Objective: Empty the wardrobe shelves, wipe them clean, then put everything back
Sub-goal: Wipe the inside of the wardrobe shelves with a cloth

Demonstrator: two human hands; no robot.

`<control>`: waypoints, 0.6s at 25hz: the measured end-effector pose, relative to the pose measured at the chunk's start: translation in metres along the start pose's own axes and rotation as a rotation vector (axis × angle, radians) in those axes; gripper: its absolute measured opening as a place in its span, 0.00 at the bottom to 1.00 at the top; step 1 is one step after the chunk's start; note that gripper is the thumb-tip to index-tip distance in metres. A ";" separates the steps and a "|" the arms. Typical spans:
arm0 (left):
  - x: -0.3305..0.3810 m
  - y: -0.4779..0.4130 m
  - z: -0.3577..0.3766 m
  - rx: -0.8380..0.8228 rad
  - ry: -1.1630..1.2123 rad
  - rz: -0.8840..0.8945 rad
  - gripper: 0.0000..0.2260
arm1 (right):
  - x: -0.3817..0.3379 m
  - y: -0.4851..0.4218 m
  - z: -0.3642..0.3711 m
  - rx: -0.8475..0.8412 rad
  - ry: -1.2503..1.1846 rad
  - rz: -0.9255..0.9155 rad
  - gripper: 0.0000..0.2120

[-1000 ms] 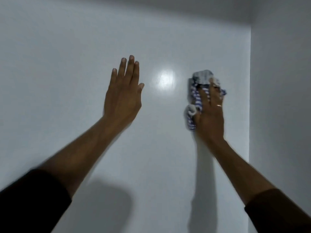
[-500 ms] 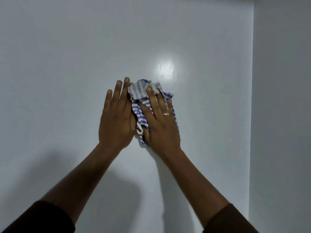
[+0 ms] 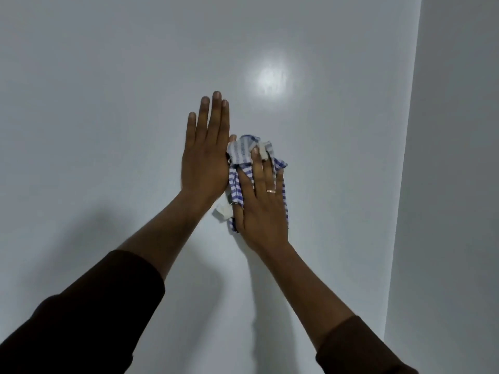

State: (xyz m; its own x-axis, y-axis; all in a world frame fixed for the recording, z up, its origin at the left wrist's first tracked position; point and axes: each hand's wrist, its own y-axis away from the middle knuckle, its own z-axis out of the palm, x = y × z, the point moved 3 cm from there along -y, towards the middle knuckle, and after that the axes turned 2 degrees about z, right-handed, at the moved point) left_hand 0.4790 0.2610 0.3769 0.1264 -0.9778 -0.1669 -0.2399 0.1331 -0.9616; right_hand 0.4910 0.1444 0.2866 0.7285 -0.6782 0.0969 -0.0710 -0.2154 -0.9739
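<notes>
While both dark sleeves (image 3: 89, 314) are reaching in from the lower frame, wiping is under way.
Mid-frame, the right hand (image 3: 263, 209) is pressing the blue-striped cloth (image 3: 241, 155) flat with spread fingers; the left hand (image 3: 206, 155), fingers together, is lying alongside, likely bracing. Beyond, the white wardrobe panel (image 3: 108, 103) is reflecting a light.

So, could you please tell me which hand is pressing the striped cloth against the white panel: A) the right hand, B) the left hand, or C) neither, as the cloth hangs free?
A: the right hand, the one with a ring, lies spread over the striped cloth on the white panel, while the left hand lies flat beside it.
</notes>
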 end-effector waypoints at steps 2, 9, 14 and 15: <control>0.000 0.012 -0.005 -0.059 0.046 -0.007 0.27 | 0.012 0.009 -0.008 -0.058 0.022 -0.036 0.33; 0.007 0.139 0.011 -0.142 -0.034 0.078 0.29 | 0.143 0.078 -0.058 0.034 -0.022 0.552 0.32; 0.010 0.138 0.026 -0.068 0.007 0.088 0.28 | 0.016 0.089 -0.008 -0.031 -0.171 0.184 0.32; 0.006 0.138 0.027 -0.064 0.041 0.086 0.30 | -0.010 0.098 0.009 -0.099 -0.121 0.102 0.29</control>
State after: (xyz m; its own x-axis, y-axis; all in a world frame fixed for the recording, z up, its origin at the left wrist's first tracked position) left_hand 0.4726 0.2781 0.2373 0.0632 -0.9693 -0.2377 -0.3094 0.2074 -0.9280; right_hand 0.4829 0.1357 0.1882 0.7901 -0.6122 -0.0324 -0.2111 -0.2221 -0.9519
